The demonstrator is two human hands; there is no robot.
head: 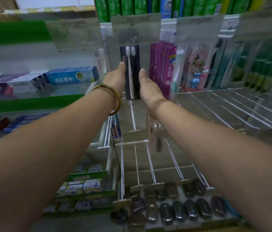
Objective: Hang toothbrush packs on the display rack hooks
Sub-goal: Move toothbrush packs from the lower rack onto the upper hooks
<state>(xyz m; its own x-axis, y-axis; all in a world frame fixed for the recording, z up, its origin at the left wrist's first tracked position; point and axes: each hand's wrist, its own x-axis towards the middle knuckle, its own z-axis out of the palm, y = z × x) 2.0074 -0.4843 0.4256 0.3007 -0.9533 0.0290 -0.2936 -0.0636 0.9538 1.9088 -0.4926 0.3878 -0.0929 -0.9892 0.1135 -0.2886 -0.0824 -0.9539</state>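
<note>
A black toothbrush pack with a white brush inside and a clear plastic header stands upright in front of the display rack. My left hand, with a gold bangle on the wrist, holds its left edge with the thumb on the front. My right hand holds its right edge the same way. The fingers of both hands are hidden behind the pack. White wire hooks stick out of the rack just below the pack. A pale toothbrush pack hangs lower down, under my right wrist.
Pink toothbrush packs and a children's pack hang right of the black pack, with green packs further right. Bare white hooks fill the right side. Toothpaste boxes lie on the left shelves. Dark oval wrapped items hang on the bottom row.
</note>
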